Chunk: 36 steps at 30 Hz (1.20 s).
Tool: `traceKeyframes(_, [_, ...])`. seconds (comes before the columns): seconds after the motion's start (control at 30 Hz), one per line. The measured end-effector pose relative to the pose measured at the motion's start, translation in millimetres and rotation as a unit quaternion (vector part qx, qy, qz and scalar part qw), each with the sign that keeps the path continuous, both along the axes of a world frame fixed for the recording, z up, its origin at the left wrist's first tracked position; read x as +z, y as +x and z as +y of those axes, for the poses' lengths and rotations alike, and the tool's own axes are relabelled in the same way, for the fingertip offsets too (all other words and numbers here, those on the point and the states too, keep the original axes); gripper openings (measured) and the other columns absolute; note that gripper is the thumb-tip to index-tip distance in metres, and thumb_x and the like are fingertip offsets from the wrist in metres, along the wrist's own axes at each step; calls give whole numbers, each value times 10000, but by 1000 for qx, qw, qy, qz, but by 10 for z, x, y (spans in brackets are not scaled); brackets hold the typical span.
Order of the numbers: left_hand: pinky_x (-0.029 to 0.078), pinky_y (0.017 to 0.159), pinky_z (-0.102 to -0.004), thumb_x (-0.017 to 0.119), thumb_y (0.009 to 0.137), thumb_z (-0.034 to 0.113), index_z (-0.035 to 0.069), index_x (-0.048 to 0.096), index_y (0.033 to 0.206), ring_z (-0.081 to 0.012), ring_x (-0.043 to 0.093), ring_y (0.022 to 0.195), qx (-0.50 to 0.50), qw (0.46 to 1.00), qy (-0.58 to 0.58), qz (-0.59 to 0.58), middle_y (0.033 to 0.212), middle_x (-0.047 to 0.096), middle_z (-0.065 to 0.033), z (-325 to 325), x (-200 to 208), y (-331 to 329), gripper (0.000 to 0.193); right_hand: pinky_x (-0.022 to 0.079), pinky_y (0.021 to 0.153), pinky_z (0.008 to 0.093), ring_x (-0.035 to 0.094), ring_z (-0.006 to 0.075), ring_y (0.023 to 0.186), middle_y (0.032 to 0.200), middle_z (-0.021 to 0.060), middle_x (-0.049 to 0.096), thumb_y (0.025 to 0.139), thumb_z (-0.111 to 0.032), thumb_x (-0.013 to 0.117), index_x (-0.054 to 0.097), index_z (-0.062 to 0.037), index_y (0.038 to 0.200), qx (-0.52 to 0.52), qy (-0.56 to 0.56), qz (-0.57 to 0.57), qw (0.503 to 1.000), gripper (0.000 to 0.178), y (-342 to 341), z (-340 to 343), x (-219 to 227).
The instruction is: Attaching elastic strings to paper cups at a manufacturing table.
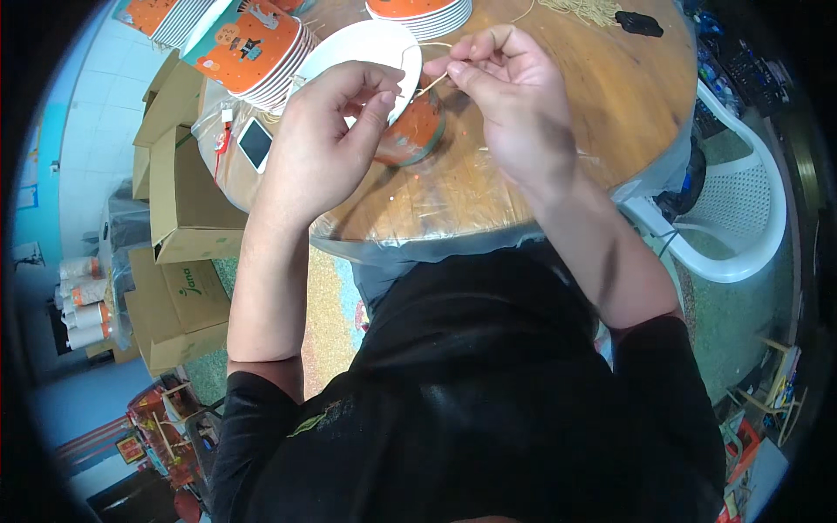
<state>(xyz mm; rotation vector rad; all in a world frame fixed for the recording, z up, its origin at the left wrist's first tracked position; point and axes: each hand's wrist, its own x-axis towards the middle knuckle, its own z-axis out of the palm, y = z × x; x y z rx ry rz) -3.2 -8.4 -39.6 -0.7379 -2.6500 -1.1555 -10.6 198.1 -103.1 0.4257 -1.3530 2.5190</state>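
Note:
A paper bucket [418, 135], orange and teal outside and white inside, lies tilted on the table with its mouth toward the upper left. A thin pale yellow cord [432, 85] loops by its rim. My right hand [527, 105], to the right of the bucket, pinches the cord between thumb and forefinger. In front of the white mouth, my left hand [323, 131] is closed with thumb and forefinger at the cord's other side. The fingers partly hide the cord there. My left hand also covers part of the bucket's rim.
Nested orange paper buckets [253, 52] stand at the table's upper left, with another stack [423, 17] farther back. A bundle of cord [584, 10] and a black object [639, 23] lie far right. A phone [255, 144], cardboard boxes [200, 200] and a white plastic chair [741, 200] surround me.

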Motion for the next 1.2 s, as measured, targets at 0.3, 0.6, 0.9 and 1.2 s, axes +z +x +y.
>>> traceKeyframes(0.3, [637, 852, -419, 698, 1035, 49, -4, 662, 1088, -393, 776, 1013, -21, 979, -110, 168, 1357, 726, -229, 30, 55, 33, 83, 561, 843, 367, 677, 209, 913, 996, 95, 683, 990, 129, 527, 646, -36, 1024, 33, 371, 196, 907, 206, -84, 249, 200])
traceKeyframes(0.6, [612, 766, -327, 584, 1163, 119, 13, 618, 1180, -136, 745, 952, -32, 970, 104, -217, 1005, 700, -78, 110, 49, 24, 112, 560, 797, 393, 689, 242, 893, 982, 125, 669, 922, 170, 547, 632, -42, 1081, 5, 398, 248, 883, 279, 39, 231, 122])
traceKeyframes(0.9, [550, 682, -323, 623, 1144, 113, 12, 653, 1129, -146, 671, 787, 3, 995, 82, -62, 860, 682, -74, 180, -100, 99, 107, 649, 951, 300, 774, 167, 1046, 1212, 145, 698, 1039, 59, 704, 539, 28, 1301, 75, 33, -26, 996, 310, 218, 140, -69])
traceKeyframes(1.2, [564, 695, -360, 709, 1067, 92, 15, 698, 1082, -261, 724, 752, 11, 995, 24, 99, 861, 716, -129, 247, -137, 165, 80, 663, 875, 270, 787, 126, 997, 1111, 96, 773, 1005, 27, 799, 648, 20, 1193, -39, 179, -5, 983, 242, 350, 1, 77])
